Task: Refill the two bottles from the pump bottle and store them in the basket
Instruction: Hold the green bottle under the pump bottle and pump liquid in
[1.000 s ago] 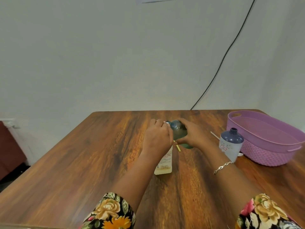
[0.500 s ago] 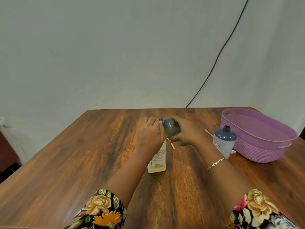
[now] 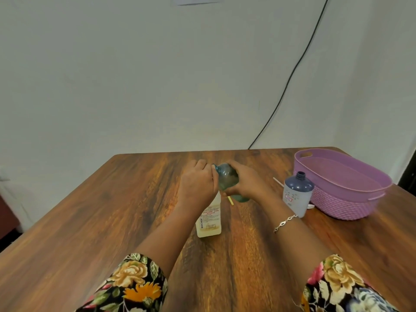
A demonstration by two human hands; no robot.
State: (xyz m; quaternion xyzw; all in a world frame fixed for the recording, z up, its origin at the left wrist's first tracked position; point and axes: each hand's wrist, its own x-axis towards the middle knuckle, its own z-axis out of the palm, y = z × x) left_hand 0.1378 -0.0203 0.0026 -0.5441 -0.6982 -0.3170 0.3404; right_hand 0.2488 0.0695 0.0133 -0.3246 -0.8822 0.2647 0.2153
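Left hand (image 3: 198, 183) curled over top of pump bottle (image 3: 209, 221) | right hand (image 3: 246, 184) grips tilted green bottle (image 3: 227, 177), neck toward left hand | both at middle of table (image 3: 101, 221)

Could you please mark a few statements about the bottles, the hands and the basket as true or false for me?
1. The right hand holds the green bottle tilted, its mouth toward the left hand. True.
2. The blue bottle lies inside the basket. False: it stands upright on the table, beside the basket.
3. The left hand grips the top of the pump bottle. True.
4. The blue bottle is capped. False: its threaded neck is bare.
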